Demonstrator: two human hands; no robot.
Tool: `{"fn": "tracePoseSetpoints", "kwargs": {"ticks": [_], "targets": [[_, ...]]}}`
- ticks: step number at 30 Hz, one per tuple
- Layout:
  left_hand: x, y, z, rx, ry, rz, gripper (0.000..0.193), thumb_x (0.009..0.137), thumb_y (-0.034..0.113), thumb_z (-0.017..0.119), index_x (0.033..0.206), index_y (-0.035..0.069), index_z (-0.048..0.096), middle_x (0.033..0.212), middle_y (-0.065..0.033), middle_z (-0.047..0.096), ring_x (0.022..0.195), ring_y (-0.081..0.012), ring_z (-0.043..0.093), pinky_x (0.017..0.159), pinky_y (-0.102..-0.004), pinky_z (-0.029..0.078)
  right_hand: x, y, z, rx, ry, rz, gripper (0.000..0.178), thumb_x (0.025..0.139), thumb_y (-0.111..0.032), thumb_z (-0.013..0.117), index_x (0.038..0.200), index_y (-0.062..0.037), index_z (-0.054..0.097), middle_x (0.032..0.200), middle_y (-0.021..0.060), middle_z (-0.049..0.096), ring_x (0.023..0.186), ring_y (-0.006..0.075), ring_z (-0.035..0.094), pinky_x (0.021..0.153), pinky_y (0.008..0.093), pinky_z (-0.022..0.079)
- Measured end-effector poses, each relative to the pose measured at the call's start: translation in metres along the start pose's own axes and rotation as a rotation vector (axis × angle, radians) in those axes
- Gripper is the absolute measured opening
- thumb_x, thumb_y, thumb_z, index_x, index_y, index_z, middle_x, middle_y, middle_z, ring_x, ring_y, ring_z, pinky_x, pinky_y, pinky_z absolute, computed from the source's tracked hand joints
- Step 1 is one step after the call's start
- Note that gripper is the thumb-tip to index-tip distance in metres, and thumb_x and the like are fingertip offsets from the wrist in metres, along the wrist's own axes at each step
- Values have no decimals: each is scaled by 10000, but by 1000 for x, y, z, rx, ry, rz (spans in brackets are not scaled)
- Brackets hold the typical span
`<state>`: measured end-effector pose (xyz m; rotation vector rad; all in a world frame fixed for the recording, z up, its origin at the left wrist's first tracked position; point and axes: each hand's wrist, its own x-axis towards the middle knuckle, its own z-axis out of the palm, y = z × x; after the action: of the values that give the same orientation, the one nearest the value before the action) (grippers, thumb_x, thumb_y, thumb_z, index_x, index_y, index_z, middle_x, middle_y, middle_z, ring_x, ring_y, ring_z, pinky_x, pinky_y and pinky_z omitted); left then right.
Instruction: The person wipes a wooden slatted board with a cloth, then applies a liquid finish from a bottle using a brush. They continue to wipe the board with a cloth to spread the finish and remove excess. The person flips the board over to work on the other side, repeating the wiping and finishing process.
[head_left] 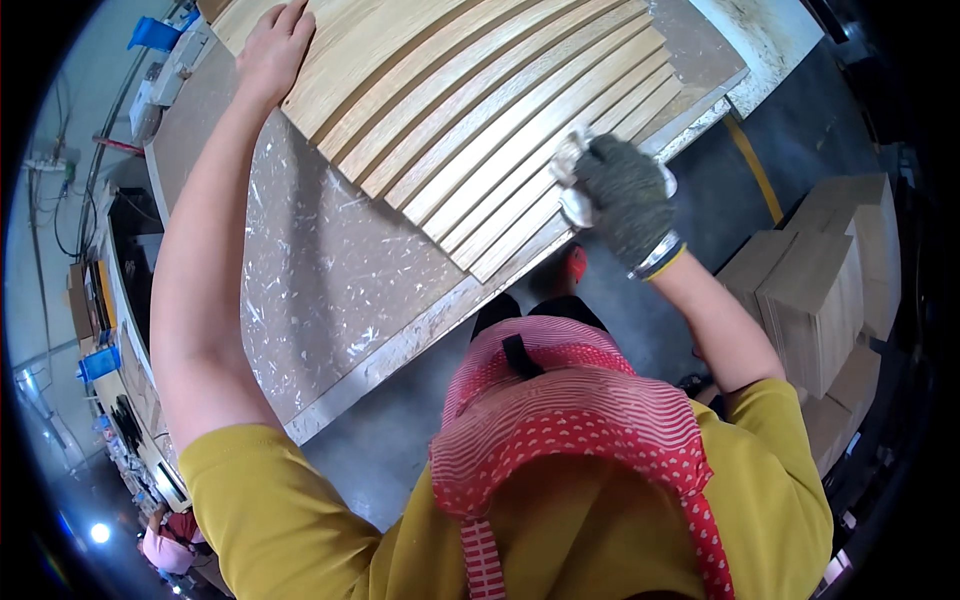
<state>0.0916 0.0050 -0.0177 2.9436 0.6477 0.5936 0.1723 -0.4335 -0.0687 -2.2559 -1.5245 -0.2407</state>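
Wooden boards (500,110), pale and long, lie in an overlapping, stepped row on a work table (330,270). My bare left hand (275,50) rests at the far left on the edge of the uppermost board, its fingers stretched out. My right hand (625,195) wears a dark grey-green glove and is closed on a crumpled white cloth (572,165). It presses the cloth on the near right ends of the lowest boards. Some of the cloth is hidden under the glove.
White scuffs and flecks mark the table's brown top. Cardboard boxes (810,290) are stacked on the floor at the right, beyond a yellow floor line (755,170). Another person (170,545) is far off at the lower left. Shelving with blue items (98,363) stands along the left.
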Motion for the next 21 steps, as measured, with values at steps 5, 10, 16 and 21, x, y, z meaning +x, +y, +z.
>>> {"fn": "tracePoseSetpoints", "kwargs": {"ticks": [5, 10, 16, 21], "targets": [[7, -6, 11, 51, 9, -27, 526, 937, 480, 375, 1396, 236, 454, 1420, -84, 452, 1300, -285, 431, 1043, -444, 348, -25, -98, 30, 221, -368, -28, 331, 811, -272, 601, 1098, -110, 616, 1033, 102, 609, 908, 266, 609, 758, 395, 497], [3, -3, 9, 87, -5, -89, 541, 922, 497, 366, 1403, 264, 447, 1433, -88, 441, 1316, -275, 422, 1047, -490, 335, -30, -101, -3, 327, -576, -184, 300, 814, -184, 577, 1093, -81, 616, 1004, 135, 611, 958, 286, 618, 817, 396, 503], [6, -1, 11, 66, -10, -49, 545, 924, 497, 358, 1409, 260, 435, 1436, -102, 433, 1315, -287, 420, 1040, -495, 340, -25, 88, -9, -31, 88, 209, 336, 817, -163, 636, 1130, -43, 654, 1004, 176, 604, 921, 308, 606, 778, 396, 508], [10, -19, 15, 64, 1, 13, 535, 929, 485, 353, 1402, 252, 440, 1437, -107, 431, 1311, -296, 424, 1037, -494, 348, -31, 28, 18, -126, 11, 186, 313, 787, -366, 674, 945, -95, 683, 897, 133, 615, 827, 311, 608, 706, 430, 489]]}}
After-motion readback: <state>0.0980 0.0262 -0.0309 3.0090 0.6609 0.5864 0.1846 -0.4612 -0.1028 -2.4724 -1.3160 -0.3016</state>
